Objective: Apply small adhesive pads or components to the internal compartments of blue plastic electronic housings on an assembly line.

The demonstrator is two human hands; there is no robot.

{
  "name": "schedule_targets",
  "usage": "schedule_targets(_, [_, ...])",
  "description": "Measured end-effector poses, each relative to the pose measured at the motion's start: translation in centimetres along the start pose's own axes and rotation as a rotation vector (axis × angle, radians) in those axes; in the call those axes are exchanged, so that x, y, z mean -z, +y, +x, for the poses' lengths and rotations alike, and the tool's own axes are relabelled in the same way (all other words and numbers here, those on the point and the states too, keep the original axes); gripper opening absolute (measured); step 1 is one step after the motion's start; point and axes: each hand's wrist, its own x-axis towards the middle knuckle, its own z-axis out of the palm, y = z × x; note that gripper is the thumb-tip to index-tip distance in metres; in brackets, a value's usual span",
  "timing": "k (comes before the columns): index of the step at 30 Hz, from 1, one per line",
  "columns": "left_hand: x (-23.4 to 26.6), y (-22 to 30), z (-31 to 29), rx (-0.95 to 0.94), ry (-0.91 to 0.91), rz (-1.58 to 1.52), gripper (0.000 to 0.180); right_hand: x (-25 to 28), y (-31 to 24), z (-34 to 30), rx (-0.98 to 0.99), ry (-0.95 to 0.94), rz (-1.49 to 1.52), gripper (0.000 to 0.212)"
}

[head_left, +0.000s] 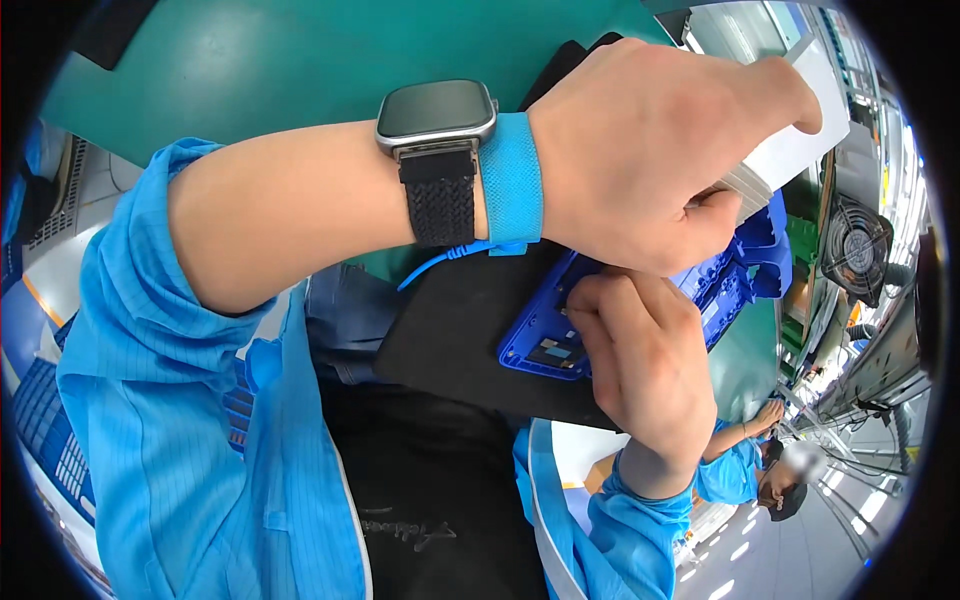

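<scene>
Here's your left hand [640,155], nearest, curled across the upper right, fingertips tucked away; whether it grips anything, I can't tell. Just below, your right hand [650,355] bends over the blue casing [545,315], right of centre on the black mat [450,340]; any pinch is hidden. I'd steady that casing flat, press lightly near its fine parts, and keep the wristband cord [440,258] clear. Faint script on your black shirt [400,475], lower centre. Beyond, green tabletop [270,60], upper left: no writing I can read there.
</scene>
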Motion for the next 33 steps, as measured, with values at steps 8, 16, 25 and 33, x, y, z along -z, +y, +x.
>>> schedule_targets(8, [0.0, 0.0, 0.1, 0.004, 0.008, -0.005, 0.044, -0.6, -0.5, -0.5, -0.017, 0.11, -0.092, 0.018])
schedule_targets(16, [0.3, 0.2, 0.0, 0.024, -0.047, -0.006, 0.047, -1.4, 0.7, -2.1, 0.079, 0.236, -0.027, 0.029])
schedule_targets(25, [1.2, 0.5, 0.0, -0.011, -0.013, -0.314, 0.054, -1.7, 0.3, -3.2, -0.006, 0.145, -0.035, 0.022])
schedule_targets(33, [1.1, 0.3, -0.1, -0.081, 0.022, -0.317, 0.052, -1.8, 0.2, -3.0, -0.023, 0.133, -0.07, 0.021])
